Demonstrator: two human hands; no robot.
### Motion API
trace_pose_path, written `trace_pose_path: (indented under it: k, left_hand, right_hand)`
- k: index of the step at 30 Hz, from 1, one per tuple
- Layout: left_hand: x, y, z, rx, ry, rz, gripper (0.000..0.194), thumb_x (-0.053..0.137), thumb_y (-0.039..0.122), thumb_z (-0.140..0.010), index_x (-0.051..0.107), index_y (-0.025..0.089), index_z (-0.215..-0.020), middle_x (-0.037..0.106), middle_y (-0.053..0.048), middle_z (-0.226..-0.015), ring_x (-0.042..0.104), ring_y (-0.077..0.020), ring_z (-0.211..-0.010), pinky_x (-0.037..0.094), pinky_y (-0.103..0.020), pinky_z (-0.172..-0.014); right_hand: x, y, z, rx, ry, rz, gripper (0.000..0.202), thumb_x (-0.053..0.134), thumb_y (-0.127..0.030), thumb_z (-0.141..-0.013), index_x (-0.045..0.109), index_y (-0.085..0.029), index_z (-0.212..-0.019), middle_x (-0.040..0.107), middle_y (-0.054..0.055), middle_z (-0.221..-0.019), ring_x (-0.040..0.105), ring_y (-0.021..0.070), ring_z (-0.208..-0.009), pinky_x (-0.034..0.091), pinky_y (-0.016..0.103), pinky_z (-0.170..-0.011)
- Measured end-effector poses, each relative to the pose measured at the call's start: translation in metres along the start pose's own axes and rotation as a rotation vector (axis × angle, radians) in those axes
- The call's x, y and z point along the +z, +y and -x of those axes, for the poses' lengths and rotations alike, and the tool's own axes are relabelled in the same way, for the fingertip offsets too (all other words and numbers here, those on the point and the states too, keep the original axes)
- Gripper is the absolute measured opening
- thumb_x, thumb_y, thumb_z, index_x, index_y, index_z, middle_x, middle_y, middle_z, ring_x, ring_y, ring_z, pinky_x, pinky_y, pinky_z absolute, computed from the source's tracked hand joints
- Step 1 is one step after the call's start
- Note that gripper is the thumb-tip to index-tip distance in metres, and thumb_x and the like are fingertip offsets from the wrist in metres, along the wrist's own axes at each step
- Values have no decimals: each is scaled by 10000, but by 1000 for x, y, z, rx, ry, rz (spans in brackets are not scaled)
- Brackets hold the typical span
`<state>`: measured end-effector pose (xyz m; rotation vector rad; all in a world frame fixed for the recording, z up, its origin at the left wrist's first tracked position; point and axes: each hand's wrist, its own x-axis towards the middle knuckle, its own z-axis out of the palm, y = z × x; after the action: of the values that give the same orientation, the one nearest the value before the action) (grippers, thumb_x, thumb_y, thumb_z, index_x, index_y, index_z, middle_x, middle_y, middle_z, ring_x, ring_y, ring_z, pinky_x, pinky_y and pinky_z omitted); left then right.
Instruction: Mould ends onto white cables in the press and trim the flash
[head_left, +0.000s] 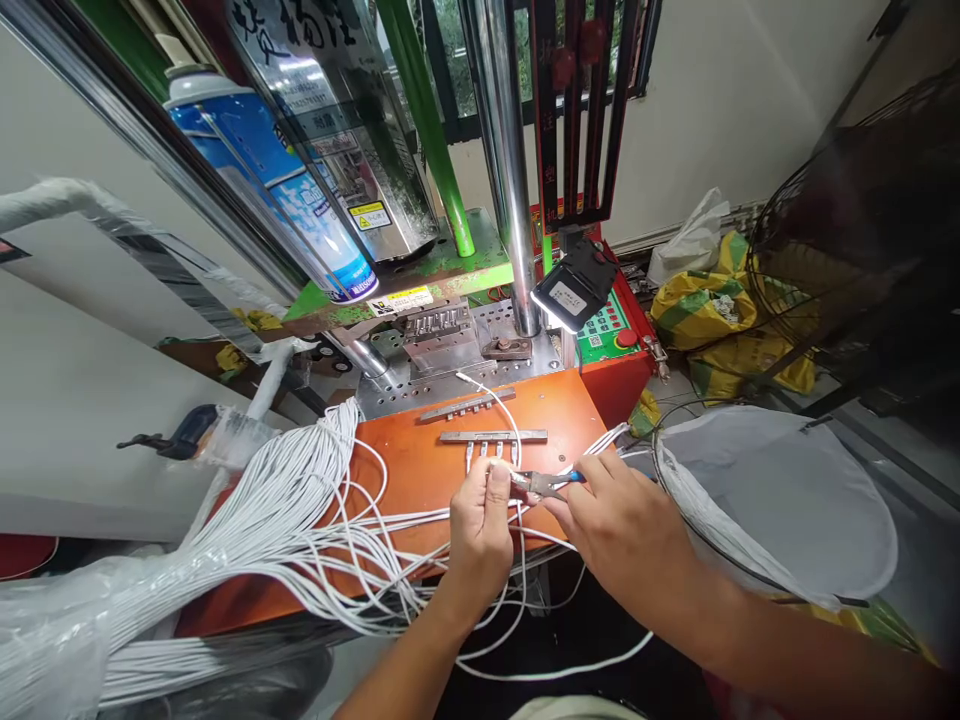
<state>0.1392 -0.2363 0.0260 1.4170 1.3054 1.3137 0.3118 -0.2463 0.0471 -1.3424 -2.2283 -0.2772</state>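
Observation:
My left hand (481,520) is closed on the end of a white cable, thumb on top, above the front part of the orange board (405,460). My right hand (622,515) grips pliers (546,484) with blue on the handle; their jaws meet the cable end at my left fingertips. Just beyond my hands lies a metal bar (493,436) with several small connectors on cables along its near side. A second metal bar (466,405) lies behind it, with a loose white cable tip near it.
A big bundle of white cables (292,490) covers the left side. Behind stands a press with a metal mould (442,345), a spray can (277,190), a lamp (574,290) and a red-green control box (611,330). At right is a white-lined hoop (795,500).

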Motion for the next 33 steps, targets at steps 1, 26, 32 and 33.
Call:
trace_pose_path:
  k: [1, 26, 32, 33]
  left_hand:
    - [2, 0, 0, 5, 10, -13, 424, 460, 492, -1093, 650, 192, -861, 707, -49, -806, 655, -195, -741, 507, -317, -743]
    - [-6, 0, 4, 24, 17, -153, 436, 444, 428, -1112, 579, 218, -755, 632, -7, -679, 603, -169, -626, 455, -298, -650]
    - [-4, 6, 3, 32, 31, -136, 445, 477, 433, -1094, 593, 215, -725, 636, -21, -666, 595, -178, -626, 450, -308, -655]
    - [-4, 6, 2, 31, 21, -133, 446, 486, 438, -1090, 596, 214, -721, 635, -21, -660, 591, -177, -619, 447, -308, -647]
  right_hand:
    - [1, -1, 0, 8, 2, 3, 267, 756, -283, -952, 625, -217, -729, 596, 58, -808, 499, 247, -813, 303, 378, -684]
    - [17, 8, -1, -54, -19, -99, 316, 614, -271, -1050, 638, -192, -744, 621, 68, -808, 503, 223, -788, 310, 361, -693]
    - [19, 12, 0, -99, -7, -173, 446, 499, -289, -1104, 602, -191, -682, 565, 44, -709, 457, 189, -674, 265, 353, -620]
    - [20, 14, 1, -92, -22, -204, 465, 476, -298, -1113, 595, -190, -677, 563, 40, -701, 455, 180, -659, 261, 352, -618]
